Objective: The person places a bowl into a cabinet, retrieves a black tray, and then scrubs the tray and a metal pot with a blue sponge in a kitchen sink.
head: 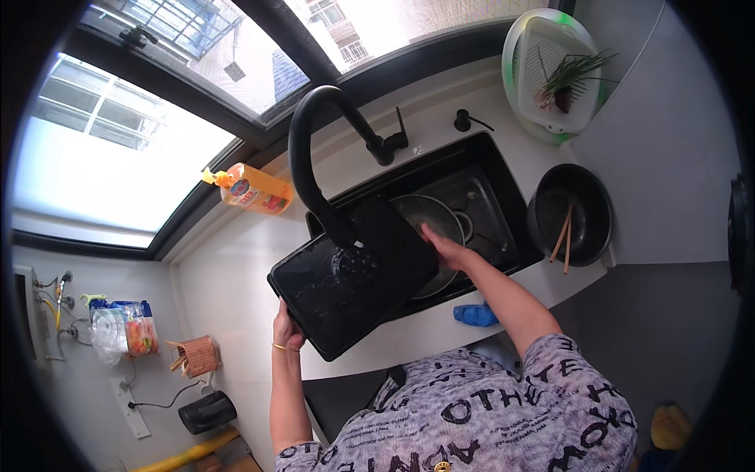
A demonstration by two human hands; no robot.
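Both my hands hold a black rectangular tray (pixel 330 307) tilted over the sink, beneath the spout of a black gooseneck faucet (pixel 302 141). Wet streaks and a shiny patch show on the tray's surface. My left hand (pixel 287 327), with a gold bracelet at the wrist, grips its near left side. My right hand (pixel 443 246) supports the right end, thumb extended and some fingers hidden. Under that end, a round metal bowl (pixel 433 206) sits in the black sink (pixel 504 177), partly covered by the tray and my right hand.
A black pot (pixel 540 206) with wooden chopsticks stands right of the sink, below a white colander (pixel 528 76) holding green onions. A blue cloth (pixel 475 315) lies at the counter's front edge. An orange soap bottle (pixel 256 189) stands by the window.
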